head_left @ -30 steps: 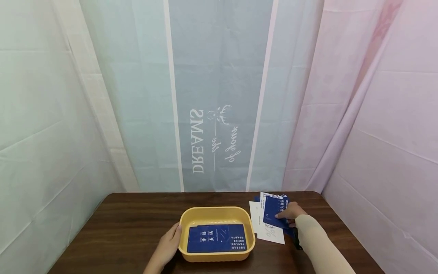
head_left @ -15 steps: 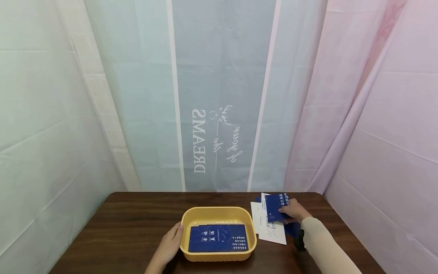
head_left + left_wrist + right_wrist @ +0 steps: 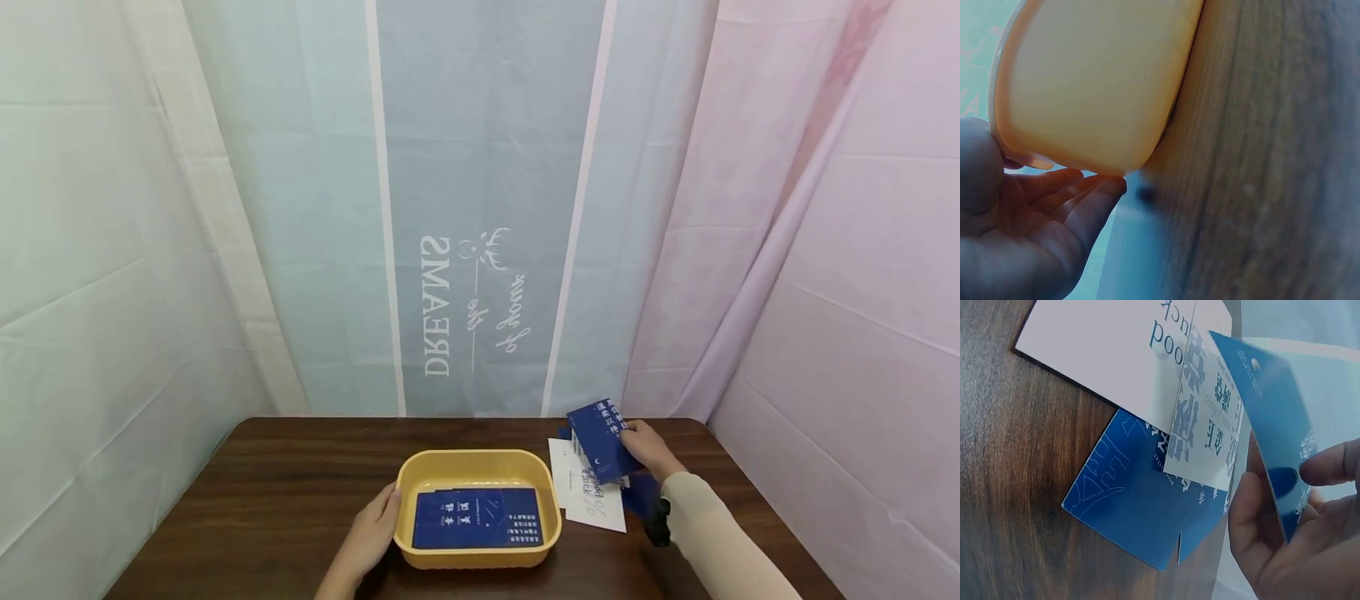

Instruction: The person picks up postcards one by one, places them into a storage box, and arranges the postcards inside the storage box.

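Note:
My right hand (image 3: 651, 448) pinches a blue card (image 3: 602, 442) with white lettering, thumb on one face and fingers behind. In the right wrist view that card (image 3: 1272, 394) stands tilted, raised off a loose pile. The pile has a large white card (image 3: 1104, 356), a smaller white card (image 3: 1207, 419) and blue cards (image 3: 1129, 494) underneath. With my left hand (image 3: 367, 529) I hold the left end of a yellow plastic basin (image 3: 476, 562), thumb at the rim and fingers against the outer wall. Several blue cards (image 3: 472, 521) lie flat inside it.
The dark wooden table (image 3: 300, 492) carries everything. A printed curtain (image 3: 480, 167) hangs behind its back edge, and pale cloth walls (image 3: 862, 292) stand at both sides. A black band (image 3: 658, 523) is on the right wrist.
My right hand has lifted the blue card off the pile, and the card has turned and tilted. The left hand and the basin have stayed in place.

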`<state>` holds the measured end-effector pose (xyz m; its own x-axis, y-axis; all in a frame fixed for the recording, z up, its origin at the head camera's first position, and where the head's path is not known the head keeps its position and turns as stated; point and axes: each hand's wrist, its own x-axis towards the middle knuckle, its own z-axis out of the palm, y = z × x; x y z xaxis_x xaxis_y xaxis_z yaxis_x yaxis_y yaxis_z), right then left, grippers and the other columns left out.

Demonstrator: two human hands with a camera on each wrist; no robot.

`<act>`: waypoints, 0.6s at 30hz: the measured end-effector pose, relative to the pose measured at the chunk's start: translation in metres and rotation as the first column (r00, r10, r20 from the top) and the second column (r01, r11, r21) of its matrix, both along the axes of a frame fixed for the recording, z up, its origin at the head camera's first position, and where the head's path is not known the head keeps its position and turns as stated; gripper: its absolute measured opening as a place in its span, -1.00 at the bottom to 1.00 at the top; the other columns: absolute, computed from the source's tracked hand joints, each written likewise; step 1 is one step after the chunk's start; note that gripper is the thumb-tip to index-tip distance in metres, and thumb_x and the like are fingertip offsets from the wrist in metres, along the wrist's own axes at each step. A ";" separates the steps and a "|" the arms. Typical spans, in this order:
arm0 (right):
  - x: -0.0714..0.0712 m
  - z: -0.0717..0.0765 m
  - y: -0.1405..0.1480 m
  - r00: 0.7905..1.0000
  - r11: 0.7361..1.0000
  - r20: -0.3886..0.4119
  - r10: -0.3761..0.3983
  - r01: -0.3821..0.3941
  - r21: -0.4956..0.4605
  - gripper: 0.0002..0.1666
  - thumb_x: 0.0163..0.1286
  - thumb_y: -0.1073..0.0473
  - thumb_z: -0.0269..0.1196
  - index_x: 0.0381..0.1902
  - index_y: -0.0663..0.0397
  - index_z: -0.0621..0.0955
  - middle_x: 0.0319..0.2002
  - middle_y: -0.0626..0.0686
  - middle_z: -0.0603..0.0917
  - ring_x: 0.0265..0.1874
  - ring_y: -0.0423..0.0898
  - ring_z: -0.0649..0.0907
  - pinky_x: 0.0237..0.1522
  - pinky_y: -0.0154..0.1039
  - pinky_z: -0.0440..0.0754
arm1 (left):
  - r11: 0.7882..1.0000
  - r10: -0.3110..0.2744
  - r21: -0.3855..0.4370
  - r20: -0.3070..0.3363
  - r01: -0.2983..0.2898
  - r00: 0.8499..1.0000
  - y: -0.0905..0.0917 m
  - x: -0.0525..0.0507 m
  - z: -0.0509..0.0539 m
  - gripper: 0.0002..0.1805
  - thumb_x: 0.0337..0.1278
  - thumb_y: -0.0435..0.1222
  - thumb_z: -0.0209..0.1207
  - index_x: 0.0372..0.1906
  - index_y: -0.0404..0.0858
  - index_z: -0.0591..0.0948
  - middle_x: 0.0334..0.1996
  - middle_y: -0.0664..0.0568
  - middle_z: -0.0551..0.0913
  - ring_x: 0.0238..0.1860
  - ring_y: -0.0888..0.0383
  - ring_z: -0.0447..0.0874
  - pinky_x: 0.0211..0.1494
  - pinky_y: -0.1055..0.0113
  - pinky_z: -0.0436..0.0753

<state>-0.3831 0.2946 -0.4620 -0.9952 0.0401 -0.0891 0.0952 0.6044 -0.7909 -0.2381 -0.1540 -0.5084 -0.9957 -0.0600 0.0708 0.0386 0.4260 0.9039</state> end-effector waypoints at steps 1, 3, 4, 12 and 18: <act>0.000 0.000 0.000 1.000 1.000 -0.008 0.002 -0.002 0.021 -0.41 0.44 0.19 -0.16 0.26 0.58 0.29 -0.03 0.41 0.53 -0.21 0.12 0.61 -0.19 0.01 0.64 | 1.000 0.000 0.001 -0.001 0.000 1.000 0.000 0.000 0.000 -0.40 0.63 -0.06 -0.16 0.39 -0.48 0.38 0.27 -0.38 0.48 0.30 -0.29 0.43 0.29 -0.25 0.40; 0.000 0.001 -0.001 1.000 0.998 -0.029 0.008 -0.006 0.058 -0.44 0.46 0.17 -0.17 0.20 0.55 0.36 -0.08 0.37 0.55 -0.24 0.11 0.60 -0.20 -0.01 0.61 | 1.000 0.002 0.003 -0.002 -0.002 1.000 0.000 0.000 0.000 -0.40 0.63 -0.06 -0.16 0.39 -0.47 0.38 0.27 -0.38 0.48 0.30 -0.29 0.43 0.29 -0.25 0.41; 0.001 0.003 -0.002 0.999 0.997 -0.041 0.010 -0.007 0.077 -0.48 0.46 0.17 -0.17 0.14 0.52 0.40 -0.12 0.34 0.54 -0.25 0.10 0.58 -0.21 -0.03 0.58 | 1.000 0.001 0.004 -0.001 -0.001 1.000 0.000 0.000 0.000 -0.40 0.63 -0.06 -0.17 0.39 -0.47 0.38 0.27 -0.38 0.48 0.30 -0.28 0.43 0.29 -0.25 0.41; 0.006 0.017 -0.018 0.987 0.994 -0.155 0.038 -0.021 0.111 -0.68 0.52 0.17 -0.09 -0.24 0.28 0.52 -0.37 0.14 0.52 -0.41 0.01 0.51 -0.41 -0.18 0.46 | 1.000 0.003 0.008 0.003 -0.003 1.000 0.002 0.001 0.002 -0.39 0.63 -0.05 -0.18 0.39 -0.48 0.37 0.28 -0.38 0.47 0.31 -0.30 0.41 0.30 -0.25 0.40; 0.007 0.025 -0.039 0.973 0.996 -0.223 0.060 -0.045 0.073 -0.71 0.54 0.19 -0.05 -0.27 0.26 0.54 -0.37 0.12 0.55 -0.45 -0.03 0.54 -0.46 -0.21 0.51 | 1.000 0.003 0.008 -0.006 -0.003 1.000 0.002 0.001 0.001 -0.40 0.63 -0.07 -0.16 0.39 -0.49 0.38 0.28 -0.39 0.46 0.32 -0.31 0.39 0.32 -0.25 0.38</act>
<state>-0.3757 0.2560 -0.4367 -0.9903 -0.0146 0.1380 -0.1136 0.6563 -0.7459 -0.2374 -0.1518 -0.5078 -0.9951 -0.0636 0.0761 0.0425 0.4190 0.9070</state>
